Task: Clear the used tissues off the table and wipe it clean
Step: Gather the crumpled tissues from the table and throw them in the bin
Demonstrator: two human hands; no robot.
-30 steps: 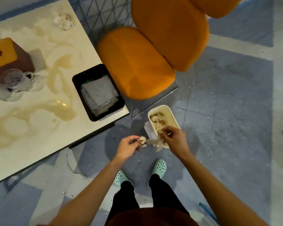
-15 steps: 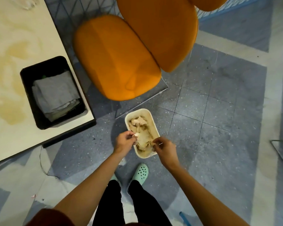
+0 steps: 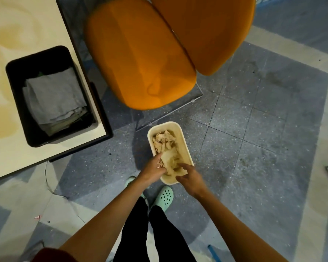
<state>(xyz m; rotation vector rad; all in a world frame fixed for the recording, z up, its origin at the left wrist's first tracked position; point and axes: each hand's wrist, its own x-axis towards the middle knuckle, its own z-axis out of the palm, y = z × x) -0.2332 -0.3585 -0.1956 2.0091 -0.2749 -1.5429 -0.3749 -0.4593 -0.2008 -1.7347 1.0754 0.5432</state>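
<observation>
A cream waste bin (image 3: pixel 184 140) stands on the floor in front of my feet, filled with stained, crumpled used tissues (image 3: pixel 164 140). Both of my hands are down at its near end. My left hand (image 3: pixel 153 169) reaches in from the left with fingers stretched onto a pale tissue wad (image 3: pixel 170 160). Opposite it, my right hand (image 3: pixel 189 178) hovers over the near rim, its fingers loose and touching the wad's edge. The white table (image 3: pixel 27 35) at upper left carries brownish liquid stains.
A black tray (image 3: pixel 13 76) holding a folded grey cloth (image 3: pixel 53 95) sits at the table's corner. An orange chair (image 3: pixel 140 59) stands just behind the bin. Grey tiled floor spreads to the right. My feet in mint clogs (image 3: pixel 164 196) are right by the bin.
My view has swung right and down, away from the table. Both hands carried the tissues from above the bin down into it, and their pinching fingers have loosened.
</observation>
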